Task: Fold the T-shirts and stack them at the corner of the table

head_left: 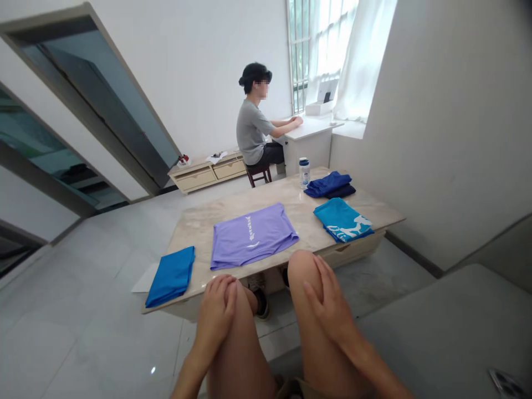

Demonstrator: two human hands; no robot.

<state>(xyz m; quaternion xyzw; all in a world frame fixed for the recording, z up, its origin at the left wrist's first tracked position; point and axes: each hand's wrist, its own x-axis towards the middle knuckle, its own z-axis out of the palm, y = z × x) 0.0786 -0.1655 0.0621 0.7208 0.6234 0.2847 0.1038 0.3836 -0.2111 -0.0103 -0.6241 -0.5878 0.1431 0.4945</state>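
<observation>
My left hand (216,302) lies flat over my left knee, holding nothing. Resting along the side of my right knee is my right hand (330,302), its fingers stretched out and the thumb apart. In front of my knees a purple shirt (257,238) with white lettering is folded into a broad rectangle on the low table (199,216). A folded blue cloth (170,276) lies at the table's left end. Toward the right end sits a folded turquoise garment (338,216) with a white print. Behind it is a dark blue garment pile (330,184).
A plastic bottle (304,173) with a dark lid stands at the table's far edge. Beyond, a person (251,127) in a grey shirt sits at a white desk (310,130). A low cabinet (208,172) lines the wall. Grey sofa seating (449,327) is at my right.
</observation>
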